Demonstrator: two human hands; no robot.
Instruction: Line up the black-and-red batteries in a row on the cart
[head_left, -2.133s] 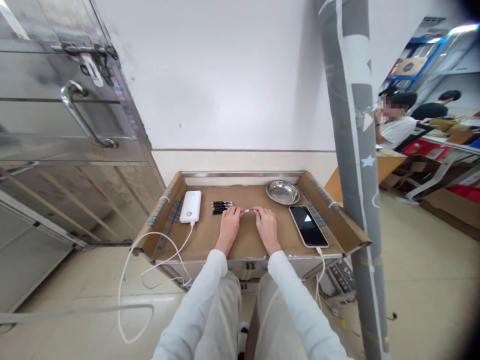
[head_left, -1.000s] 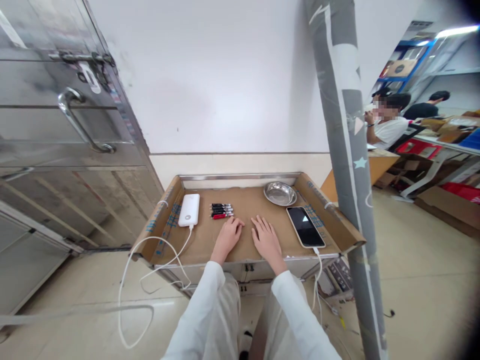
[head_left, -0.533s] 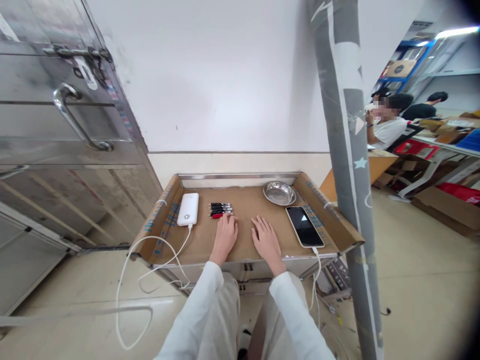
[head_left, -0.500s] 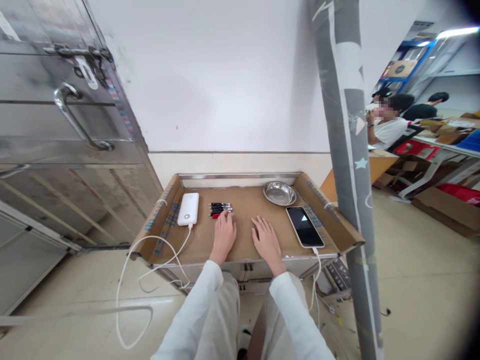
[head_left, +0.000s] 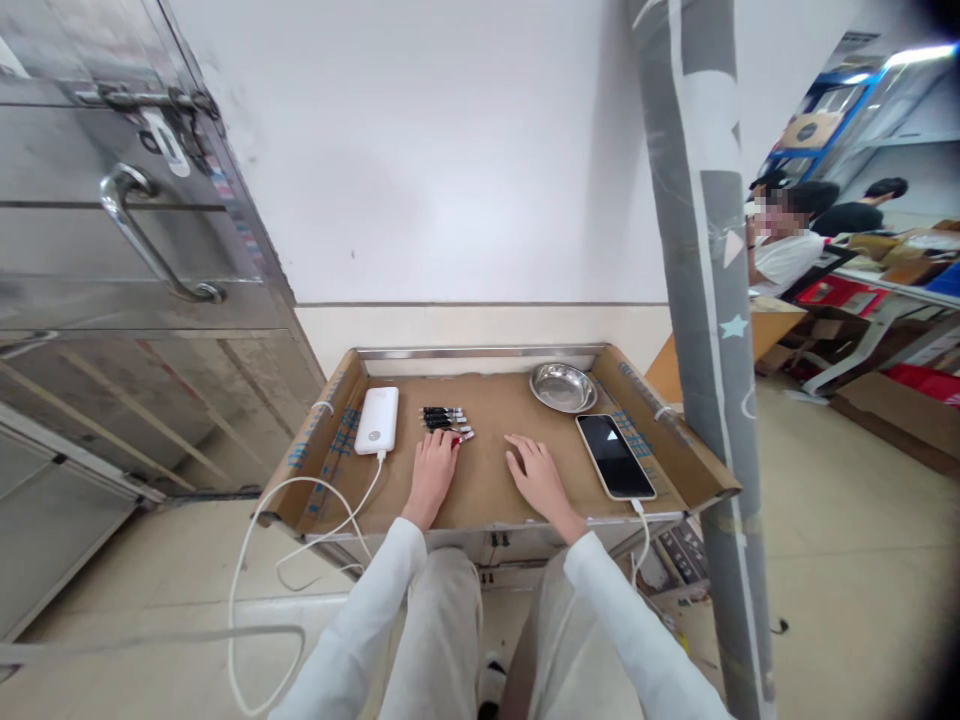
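Observation:
Several black pens lie side by side on the brown cardboard surface, left of its middle. Just in front of them, my left hand has its fingers closed on a red pen, which sticks out to the right of the fingertips at a slant. My right hand rests on the cardboard with its fingers apart and nothing in it. To its right lies a phone with a cable plugged in. A round metal dish stands behind the phone.
A white power bank with a looping white cable lies at the left. Raised cardboard flaps edge both sides of the surface. A grey wrapped pole stands close at the right. Seated people are at the far right; a metal door is at the left.
My left hand has shifted left and slightly nearer to me, and the red pen now points out tilted from the row. My right hand has barely moved. The camera view has shifted slightly.

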